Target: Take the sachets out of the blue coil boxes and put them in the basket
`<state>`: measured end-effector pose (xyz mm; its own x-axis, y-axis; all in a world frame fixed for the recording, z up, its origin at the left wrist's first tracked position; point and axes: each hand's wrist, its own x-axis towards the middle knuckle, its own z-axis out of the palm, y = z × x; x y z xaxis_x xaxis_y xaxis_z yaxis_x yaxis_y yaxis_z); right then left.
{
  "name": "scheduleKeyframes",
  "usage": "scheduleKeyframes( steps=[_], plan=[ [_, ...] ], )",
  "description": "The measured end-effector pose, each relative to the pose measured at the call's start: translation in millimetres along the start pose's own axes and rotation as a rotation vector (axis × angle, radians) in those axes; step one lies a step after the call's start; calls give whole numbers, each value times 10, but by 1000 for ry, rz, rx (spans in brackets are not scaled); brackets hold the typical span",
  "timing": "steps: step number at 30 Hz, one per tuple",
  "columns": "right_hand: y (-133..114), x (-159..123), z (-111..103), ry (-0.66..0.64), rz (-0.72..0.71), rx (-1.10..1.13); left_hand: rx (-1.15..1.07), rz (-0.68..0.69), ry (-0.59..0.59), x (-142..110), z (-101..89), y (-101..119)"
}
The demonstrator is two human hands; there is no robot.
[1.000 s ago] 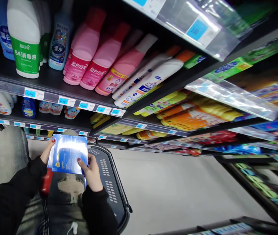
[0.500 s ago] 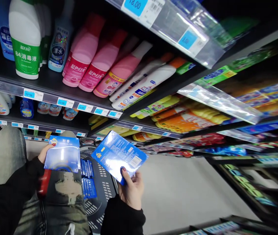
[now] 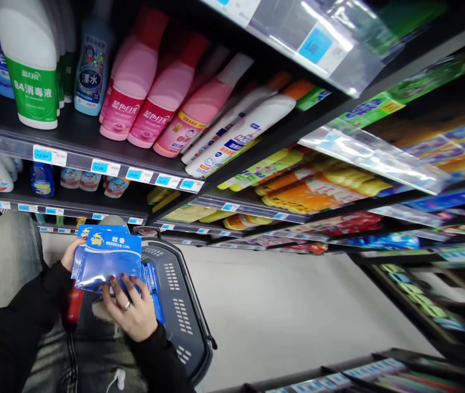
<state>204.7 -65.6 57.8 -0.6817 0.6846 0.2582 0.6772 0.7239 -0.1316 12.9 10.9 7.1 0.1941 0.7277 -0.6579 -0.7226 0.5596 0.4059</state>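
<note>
Both my hands hold flat blue packets (image 3: 107,259) above a dark shopping basket (image 3: 183,311) at the lower left. My left hand (image 3: 70,254) grips the packets at their left edge. My right hand (image 3: 131,308), a ring on one finger, has its fingers curled under the front packet's lower edge. More blue packets (image 3: 153,281) lie inside the basket just beneath. My knee in grey trousers (image 3: 9,256) is at the left.
Black shelves rise in front: white and green bottles (image 3: 28,60), pink bottles (image 3: 142,93) and white tubes (image 3: 236,131) on one level, yellow and orange packs (image 3: 314,188) lower to the right. Pale floor (image 3: 290,305) lies right of the basket. Another shelf edge (image 3: 359,374) runs along the bottom right.
My right hand swung back left with its blue packet and laid it against the packet in my left hand. A second ago both hands held the packets together, then the right had pulled one away.
</note>
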Motion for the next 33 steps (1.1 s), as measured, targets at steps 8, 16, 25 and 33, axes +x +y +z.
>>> scheduleKeyframes(
  steps=[8, 16, 25, 33],
  plan=[
    [46, -35, -3, 355, 653, 339, -26, 10, -8, -19, 3, -17],
    [251, 140, -118, 213, 1068, 954, -24, -1, 17, 17, -58, -19],
    [1004, -431, -251, 755, 1354, 1075, -62, -36, 18, 62, -191, 26],
    [698, -147, 185, 449, 1047, 1045, -10, -97, 25, -88, -81, 34]
  ],
)
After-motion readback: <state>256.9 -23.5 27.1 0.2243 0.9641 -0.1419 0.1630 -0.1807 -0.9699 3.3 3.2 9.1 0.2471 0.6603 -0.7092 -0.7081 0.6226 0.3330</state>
